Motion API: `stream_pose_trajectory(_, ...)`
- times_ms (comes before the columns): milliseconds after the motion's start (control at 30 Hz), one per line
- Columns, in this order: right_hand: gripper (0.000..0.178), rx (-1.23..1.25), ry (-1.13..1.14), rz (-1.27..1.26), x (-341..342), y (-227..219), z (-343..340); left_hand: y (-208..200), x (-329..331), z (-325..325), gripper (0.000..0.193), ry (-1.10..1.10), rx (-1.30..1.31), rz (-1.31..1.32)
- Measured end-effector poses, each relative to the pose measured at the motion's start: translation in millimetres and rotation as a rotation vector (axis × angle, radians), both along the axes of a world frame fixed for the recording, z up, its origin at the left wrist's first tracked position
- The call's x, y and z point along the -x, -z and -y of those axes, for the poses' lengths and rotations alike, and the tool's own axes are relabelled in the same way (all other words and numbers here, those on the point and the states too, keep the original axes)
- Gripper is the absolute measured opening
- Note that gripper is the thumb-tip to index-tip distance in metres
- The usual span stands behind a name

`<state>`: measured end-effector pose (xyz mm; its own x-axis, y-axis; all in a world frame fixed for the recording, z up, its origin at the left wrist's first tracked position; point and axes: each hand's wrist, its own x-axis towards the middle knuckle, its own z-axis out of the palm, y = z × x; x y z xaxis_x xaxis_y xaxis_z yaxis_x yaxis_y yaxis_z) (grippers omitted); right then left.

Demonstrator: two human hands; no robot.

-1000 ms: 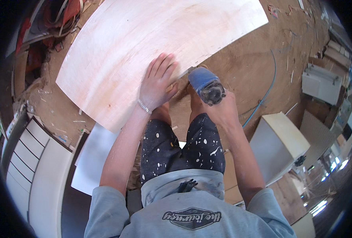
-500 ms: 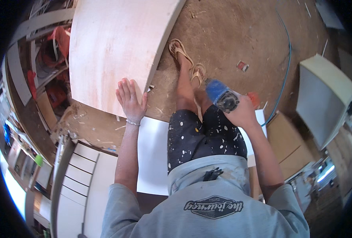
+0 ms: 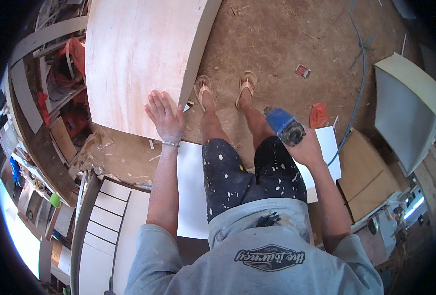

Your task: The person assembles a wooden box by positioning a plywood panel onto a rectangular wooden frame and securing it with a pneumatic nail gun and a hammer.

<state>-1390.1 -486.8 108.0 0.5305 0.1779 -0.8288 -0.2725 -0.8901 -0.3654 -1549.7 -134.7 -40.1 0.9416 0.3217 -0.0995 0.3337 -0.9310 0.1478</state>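
Observation:
My left hand point(image 3: 165, 118) lies with its fingers stretched out on the lower right corner of a large pale wooden box or panel point(image 3: 134, 64). A thin bracelet circles that wrist. My right hand point(image 3: 307, 147) is wrapped round a blue and black hand-held power tool point(image 3: 282, 125), held above my right knee and apart from the panel. Its underside is hidden, and I cannot tell its exact kind. A white board point(image 3: 190, 191) sits under my legs, with more of it showing on the right.
A blue hose point(image 3: 361, 73) runs over the dirt floor point(image 3: 277, 29) on the right. Near it lie a small red packet point(image 3: 303, 71) and a red plastic bag point(image 3: 319, 115). A pale curved box point(image 3: 407, 108) stands far right. Cluttered shelves point(image 3: 38, 147) line the left; a slatted white panel point(image 3: 107, 211) is lower left.
My feet have moved apart on the floor. My right hand has shifted slightly right and down with the tool. My left hand stays on the panel.

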Motion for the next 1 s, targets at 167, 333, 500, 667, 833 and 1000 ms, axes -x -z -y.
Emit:
stream_pose_trajectory(167, 0.03, -0.052, -0.072, 0.073, -14, 6, -33, 11, 6, 12, 0.075, -0.005, 0.005, 0.054)
stream_pose_trajectory(333, 0.031, -0.07, -0.155, 0.113, -15, 2, -79, 5, 4, 11, 0.072, -0.021, 0.048, 0.081)
stream_pose_trajectory(500, 0.033, -0.121, -0.212, 0.103, -2, -11, -118, -3, -2, -2, 0.069, -0.063, 0.131, 0.133)
stream_pose_trajectory(667, 0.038, -0.106, -0.341, 0.137, 23, -12, -126, -12, -8, -13, 0.069, -0.084, 0.153, 0.128)
stream_pose_trajectory(833, 0.045, -0.046, -0.357, 0.065, 37, -11, -120, -13, -8, -16, 0.068, -0.077, 0.176, 0.145)
stream_pose_trajectory(1000, 0.048, 0.02, -0.292, 0.029, 37, -4, -102, -30, -7, -35, 0.069, 0.016, 0.326, 0.098)
